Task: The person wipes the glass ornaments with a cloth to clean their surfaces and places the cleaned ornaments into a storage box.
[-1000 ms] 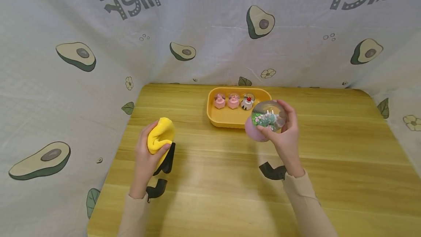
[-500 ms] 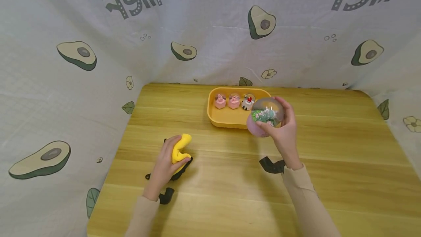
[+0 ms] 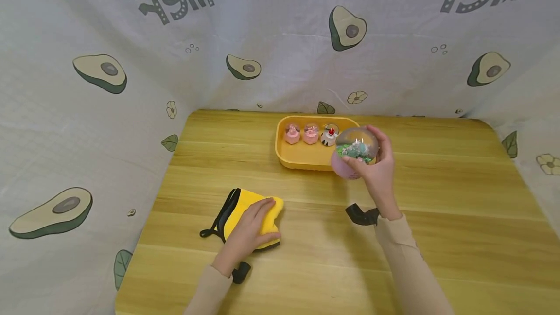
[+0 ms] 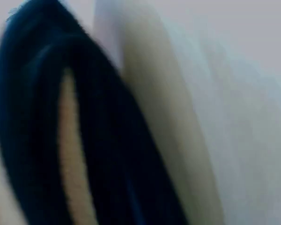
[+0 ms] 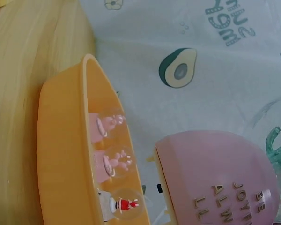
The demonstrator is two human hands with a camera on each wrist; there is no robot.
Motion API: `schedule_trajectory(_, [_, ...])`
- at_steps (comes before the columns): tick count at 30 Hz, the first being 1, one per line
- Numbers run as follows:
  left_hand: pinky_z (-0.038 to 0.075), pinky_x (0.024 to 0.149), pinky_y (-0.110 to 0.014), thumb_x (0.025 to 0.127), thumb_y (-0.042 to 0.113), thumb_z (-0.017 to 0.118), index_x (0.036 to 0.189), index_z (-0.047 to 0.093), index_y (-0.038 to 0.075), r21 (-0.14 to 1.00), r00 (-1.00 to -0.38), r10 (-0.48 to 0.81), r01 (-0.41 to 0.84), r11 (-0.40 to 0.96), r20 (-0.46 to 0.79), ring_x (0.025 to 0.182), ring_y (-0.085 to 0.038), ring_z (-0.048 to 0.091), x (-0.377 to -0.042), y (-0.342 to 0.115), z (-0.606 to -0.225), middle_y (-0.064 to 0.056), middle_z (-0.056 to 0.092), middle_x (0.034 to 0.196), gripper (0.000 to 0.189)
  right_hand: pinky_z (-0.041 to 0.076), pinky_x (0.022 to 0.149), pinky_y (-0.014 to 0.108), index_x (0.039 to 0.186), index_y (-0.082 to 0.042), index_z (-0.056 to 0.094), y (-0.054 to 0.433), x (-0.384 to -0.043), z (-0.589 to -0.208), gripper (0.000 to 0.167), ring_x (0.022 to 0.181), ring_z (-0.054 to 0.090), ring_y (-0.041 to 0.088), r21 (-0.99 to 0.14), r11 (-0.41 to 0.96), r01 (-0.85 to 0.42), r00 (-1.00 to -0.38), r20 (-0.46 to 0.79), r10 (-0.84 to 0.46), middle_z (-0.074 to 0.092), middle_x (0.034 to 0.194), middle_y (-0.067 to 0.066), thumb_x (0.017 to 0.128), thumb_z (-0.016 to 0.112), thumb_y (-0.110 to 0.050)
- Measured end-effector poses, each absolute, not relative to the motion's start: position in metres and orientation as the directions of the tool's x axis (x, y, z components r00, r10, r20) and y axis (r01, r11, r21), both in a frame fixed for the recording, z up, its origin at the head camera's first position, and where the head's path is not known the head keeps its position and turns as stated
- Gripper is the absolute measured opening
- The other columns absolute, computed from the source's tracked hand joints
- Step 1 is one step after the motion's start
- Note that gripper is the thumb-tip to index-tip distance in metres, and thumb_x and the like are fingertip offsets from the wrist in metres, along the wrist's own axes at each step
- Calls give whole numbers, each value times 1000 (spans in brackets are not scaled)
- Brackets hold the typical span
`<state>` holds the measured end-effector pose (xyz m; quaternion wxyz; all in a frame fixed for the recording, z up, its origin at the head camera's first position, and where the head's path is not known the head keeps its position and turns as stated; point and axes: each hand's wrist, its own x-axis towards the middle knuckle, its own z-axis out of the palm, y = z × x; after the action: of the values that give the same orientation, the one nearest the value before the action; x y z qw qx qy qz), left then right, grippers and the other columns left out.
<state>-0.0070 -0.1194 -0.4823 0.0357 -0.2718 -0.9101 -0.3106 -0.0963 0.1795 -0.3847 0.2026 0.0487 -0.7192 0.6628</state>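
A yellow cloth [image 3: 247, 201] with black edging and a black loop lies on the table, left of centre. My left hand [image 3: 246, 231] rests on it from above, fingers extended forward and thumb out to the right. Blurred dark strips [image 4: 117, 126] fill much of the left wrist view, and the hand's work does not show there. My right hand [image 3: 379, 171] grips a snow globe [image 3: 358, 144] by its clear dome, above the tray's front right corner. Its pink base [image 5: 215, 173], with raised gold letters, tilts down to the left in the head view.
A yellow-orange tray [image 3: 302, 160] stands near the back of the wooden table [image 3: 315, 266]. Inside it sit a pink mini globe [image 3: 292, 134], a second pink mini globe [image 3: 311, 134] and a white one [image 3: 329, 135] with a red figure. A printed curtain [image 3: 288, 38] hangs behind.
My left hand has moved right and lowered the yellow cloth from a bunched grip to lie spread on the table. The snow globe in my right hand has shifted slightly toward the back.
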Motion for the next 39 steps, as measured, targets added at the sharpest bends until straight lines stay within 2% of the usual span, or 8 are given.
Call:
schedule_trajectory(8, [6,114,-49,90,50,57,148,30,3,533,-851,524,462,709,40,143,-28,13,-1,-113,-489,-9,24,156,80,38,97,31,135,-9,46,186,-114,-388,73,120,42,28,-947,48,-316,-916,318,244,46,133,6,70,75,10])
schedule_trajectory(13, [0,113,-50,92,53,52,151,21,3,492,-849,528,461,738,5,144,-26,4,3,-109,-493,-8,14,158,83,36,99,32,136,-10,43,190,-127,-395,74,122,41,23,-954,77,-291,-913,301,276,43,136,6,72,77,5])
schedule_trajectory(18, [0,113,-52,93,53,50,151,19,4,485,-850,527,456,746,-11,144,-26,2,6,-108,-491,-8,12,159,83,34,101,33,136,-7,43,186,-132,-398,73,122,41,22,-959,79,-273,-913,284,292,43,136,9,72,76,5])
schedule_trajectory(26, [2,108,-63,92,47,56,151,22,4,496,-870,480,467,732,112,144,-33,6,3,-117,-462,-11,15,158,81,36,102,37,137,-2,40,174,-128,-393,72,123,41,27,-971,155,-184,-941,219,259,42,137,16,75,75,3])
schedule_trajectory(29, [3,105,-68,93,54,48,151,24,7,466,-878,441,474,747,186,144,-34,5,0,-121,-449,-11,13,158,79,35,104,41,138,1,38,174,-130,-399,73,125,39,30,-972,172,-161,-949,200,242,40,139,18,75,74,5])
schedule_trajectory(34, [1,101,-73,92,62,33,151,24,8,417,-892,372,450,789,257,143,-37,0,-7,-124,-432,-13,8,158,80,32,106,42,141,-3,36,178,-140,-422,77,128,38,31,-973,198,-123,-962,166,216,39,142,15,75,76,4])
schedule_trajectory(36, [0,100,-73,93,61,37,151,22,8,400,-896,358,439,805,261,143,-39,-2,-10,-123,-427,-14,6,158,81,32,106,43,141,-5,37,180,-144,-432,79,127,38,30,-970,216,-109,-965,156,212,39,142,13,74,78,1])
schedule_trajectory(39, [0,99,-74,92,53,52,151,21,6,390,-902,348,425,817,255,142,-41,-4,-13,-121,-422,-15,3,158,82,33,105,45,141,-5,37,183,-149,-443,80,125,40,30,-963,251,-97,-966,152,211,40,142,13,73,80,0])
